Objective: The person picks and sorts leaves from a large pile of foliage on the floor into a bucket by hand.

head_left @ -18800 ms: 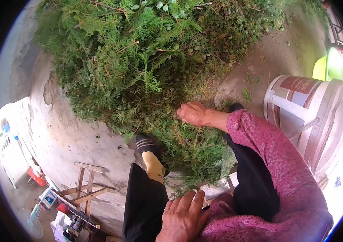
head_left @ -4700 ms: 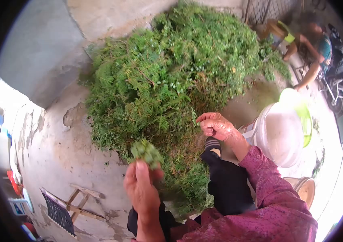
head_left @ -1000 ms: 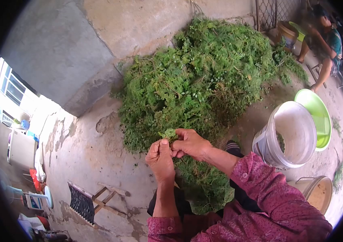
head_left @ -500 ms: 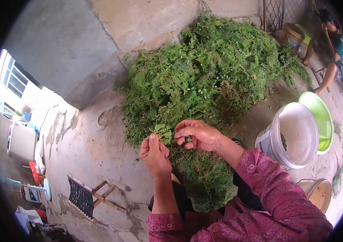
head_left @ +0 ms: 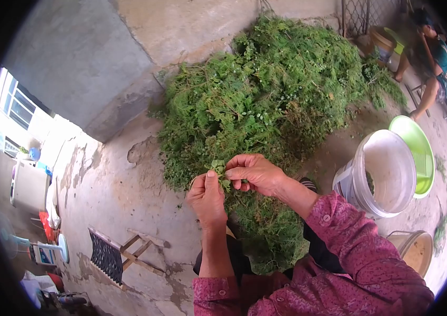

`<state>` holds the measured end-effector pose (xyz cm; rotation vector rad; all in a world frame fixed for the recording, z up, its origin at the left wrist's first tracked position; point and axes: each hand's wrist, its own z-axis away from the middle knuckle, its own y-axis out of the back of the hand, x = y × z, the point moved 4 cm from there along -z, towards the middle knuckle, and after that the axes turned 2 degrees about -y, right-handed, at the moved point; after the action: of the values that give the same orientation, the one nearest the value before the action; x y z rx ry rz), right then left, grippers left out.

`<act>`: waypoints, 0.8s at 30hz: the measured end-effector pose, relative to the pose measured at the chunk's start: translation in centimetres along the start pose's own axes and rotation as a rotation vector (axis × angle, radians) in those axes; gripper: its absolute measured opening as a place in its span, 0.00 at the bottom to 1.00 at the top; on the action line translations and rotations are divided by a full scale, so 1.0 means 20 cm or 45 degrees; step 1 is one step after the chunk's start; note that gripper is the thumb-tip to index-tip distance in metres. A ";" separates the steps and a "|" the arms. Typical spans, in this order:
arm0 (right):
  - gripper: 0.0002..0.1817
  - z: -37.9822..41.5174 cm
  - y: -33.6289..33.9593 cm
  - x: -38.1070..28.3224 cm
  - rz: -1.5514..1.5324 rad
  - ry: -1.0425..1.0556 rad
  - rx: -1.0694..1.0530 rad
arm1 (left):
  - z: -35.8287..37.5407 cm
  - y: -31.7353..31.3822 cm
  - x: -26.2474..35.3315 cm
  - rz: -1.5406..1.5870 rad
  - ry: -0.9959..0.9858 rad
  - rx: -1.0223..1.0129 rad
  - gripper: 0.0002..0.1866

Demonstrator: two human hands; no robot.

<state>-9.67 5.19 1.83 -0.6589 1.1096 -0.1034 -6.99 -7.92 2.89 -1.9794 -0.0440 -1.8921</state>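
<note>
My left hand (head_left: 207,199) pinches a small green sprig (head_left: 218,168) between thumb and fingers, near the middle of the view. Close by on its right, my right hand (head_left: 255,175) has its thumb and forefinger pressed together at the sprig's edge, with the other fingers curled. Whether anything else lies inside those curled fingers is hidden. Beyond and below both hands spreads a large heap of green leafy branches (head_left: 281,79), some bearing small pale berries.
To the right stand a white bucket (head_left: 342,181), a light green basin (head_left: 423,158) and a tan bucket (head_left: 418,253). A folding stool (head_left: 108,258) lies at lower left. A seated person (head_left: 434,63) is at upper right, by another bucket (head_left: 382,45).
My right hand has moved slightly left, closing onto the sprig. My left hand has shifted a little right and its thumb is now nearer the right fingertips.
</note>
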 end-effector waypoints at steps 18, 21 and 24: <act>0.08 -0.01 0.00 0.02 -0.158 -0.174 -0.163 | 0.00 -0.01 0.04 0.166 -0.023 -0.025 0.09; 0.09 -0.01 -0.02 0.03 -0.224 -0.193 -0.256 | 0.00 -0.01 0.02 0.136 -0.039 -0.075 0.08; 0.09 -0.02 -0.02 0.04 -0.262 -0.197 -0.304 | 0.00 0.01 0.02 0.133 -0.019 -0.046 0.08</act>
<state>-9.51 4.44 1.35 -0.9786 0.9101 -0.0952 -6.99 -8.11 3.17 -1.9792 0.0887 -1.8249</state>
